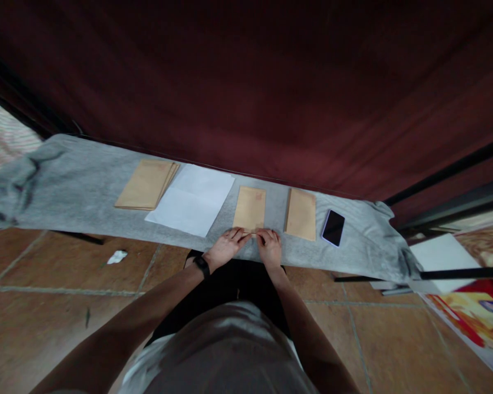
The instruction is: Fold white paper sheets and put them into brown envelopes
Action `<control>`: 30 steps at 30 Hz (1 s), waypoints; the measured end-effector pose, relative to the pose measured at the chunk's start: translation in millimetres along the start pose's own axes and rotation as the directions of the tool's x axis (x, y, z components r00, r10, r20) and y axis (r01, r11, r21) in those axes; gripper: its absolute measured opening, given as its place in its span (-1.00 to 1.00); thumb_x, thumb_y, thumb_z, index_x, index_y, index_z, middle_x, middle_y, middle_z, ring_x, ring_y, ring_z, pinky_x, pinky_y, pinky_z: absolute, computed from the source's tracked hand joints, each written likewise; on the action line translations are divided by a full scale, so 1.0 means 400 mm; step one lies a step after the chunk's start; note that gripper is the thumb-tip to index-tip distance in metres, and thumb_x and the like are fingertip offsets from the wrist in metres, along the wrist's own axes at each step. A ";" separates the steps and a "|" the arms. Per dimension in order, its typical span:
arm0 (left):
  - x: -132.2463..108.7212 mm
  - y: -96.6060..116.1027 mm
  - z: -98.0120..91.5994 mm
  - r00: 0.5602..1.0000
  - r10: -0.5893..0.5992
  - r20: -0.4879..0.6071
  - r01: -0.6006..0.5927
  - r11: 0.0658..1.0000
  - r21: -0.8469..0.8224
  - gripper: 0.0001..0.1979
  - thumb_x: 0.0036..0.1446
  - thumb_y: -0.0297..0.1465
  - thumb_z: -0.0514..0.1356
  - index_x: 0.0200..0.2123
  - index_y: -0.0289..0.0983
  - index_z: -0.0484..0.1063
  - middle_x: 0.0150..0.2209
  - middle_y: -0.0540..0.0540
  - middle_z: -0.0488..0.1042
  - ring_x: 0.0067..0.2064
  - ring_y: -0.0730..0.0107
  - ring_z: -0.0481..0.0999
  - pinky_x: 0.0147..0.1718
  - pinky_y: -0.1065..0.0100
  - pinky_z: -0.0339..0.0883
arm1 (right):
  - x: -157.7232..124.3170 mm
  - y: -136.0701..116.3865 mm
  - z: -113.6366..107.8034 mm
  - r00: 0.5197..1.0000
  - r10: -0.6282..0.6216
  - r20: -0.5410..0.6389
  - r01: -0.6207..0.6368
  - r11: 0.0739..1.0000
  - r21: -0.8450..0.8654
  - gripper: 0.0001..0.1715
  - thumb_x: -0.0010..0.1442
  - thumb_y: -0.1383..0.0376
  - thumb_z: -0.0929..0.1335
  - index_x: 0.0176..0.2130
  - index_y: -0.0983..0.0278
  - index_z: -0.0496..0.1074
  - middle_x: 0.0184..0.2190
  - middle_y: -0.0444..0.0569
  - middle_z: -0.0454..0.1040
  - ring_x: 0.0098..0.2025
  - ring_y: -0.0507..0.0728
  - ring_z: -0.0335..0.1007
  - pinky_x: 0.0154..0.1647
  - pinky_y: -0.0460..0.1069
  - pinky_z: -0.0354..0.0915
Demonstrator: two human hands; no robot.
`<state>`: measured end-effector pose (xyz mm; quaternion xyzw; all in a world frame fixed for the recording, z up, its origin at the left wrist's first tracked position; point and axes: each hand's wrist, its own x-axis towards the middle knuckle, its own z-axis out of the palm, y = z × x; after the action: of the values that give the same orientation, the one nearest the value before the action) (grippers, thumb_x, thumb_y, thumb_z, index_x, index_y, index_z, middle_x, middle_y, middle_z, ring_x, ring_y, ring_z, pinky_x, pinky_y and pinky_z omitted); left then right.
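A brown paper envelope (250, 207) lies in front of me on the grey cloth. Both hands are at its near end: my left hand (225, 245) pinches the left corner, and my right hand (270, 246) pinches the right corner. A thin edge of the paper shows between my fingertips, raised or folded. To the left are a white sheet of paper (192, 200) and a stack of larger brown envelopes (144, 185). On the right a stack of small brown envelopes (301, 214) lies beside the one in my hands.
A phone (333, 227) with a dark screen lies right of the small stack. The grey cloth (82, 189) covers a long narrow bench against a dark red surface (238, 98). Below, a crumpled tissue (117, 256) is on the tiled floor; a red and yellow box (476, 317) stands at lower right.
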<state>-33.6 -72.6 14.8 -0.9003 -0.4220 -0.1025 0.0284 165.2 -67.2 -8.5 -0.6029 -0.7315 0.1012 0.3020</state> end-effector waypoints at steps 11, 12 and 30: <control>0.008 0.011 0.014 0.996 0.064 0.063 -0.067 0.996 0.053 -0.49 0.25 -0.63 -0.02 0.25 -0.36 0.28 0.27 -0.28 0.34 0.32 0.16 0.27 0.32 0.09 0.12 | 0.001 0.000 0.002 1.000 0.005 -0.031 -0.004 1.000 0.012 -0.75 0.39 0.29 0.25 -0.13 0.20 0.52 -0.11 -0.02 0.57 0.01 0.15 0.41 0.16 0.08 0.18; 0.008 0.012 0.017 0.996 0.062 0.071 -0.065 0.997 0.048 -0.47 0.24 -0.65 -0.04 0.26 -0.36 0.27 0.26 -0.28 0.36 0.32 0.17 0.29 0.31 0.09 0.13 | 0.002 0.000 0.002 0.999 -0.001 -0.032 0.001 1.000 0.017 -0.75 0.39 0.30 0.25 -0.12 0.21 0.52 -0.10 -0.02 0.57 0.01 0.15 0.41 0.16 0.08 0.18; 0.004 0.033 0.023 0.994 0.048 0.094 -0.051 0.998 0.030 -0.46 0.22 -0.64 -0.02 0.27 -0.39 0.24 0.21 -0.36 0.39 0.30 0.14 0.32 0.25 0.11 0.23 | -0.101 -0.082 0.022 0.985 -0.144 0.099 0.155 0.982 -0.106 -0.42 0.41 0.35 0.14 0.36 0.31 0.18 0.30 0.12 0.31 0.37 0.20 0.16 0.42 0.20 0.02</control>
<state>-20.8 -78.7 6.6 -0.9138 -0.4019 -0.0528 0.0257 136.8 -111.9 -11.7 -0.5571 -0.7923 0.0638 0.2403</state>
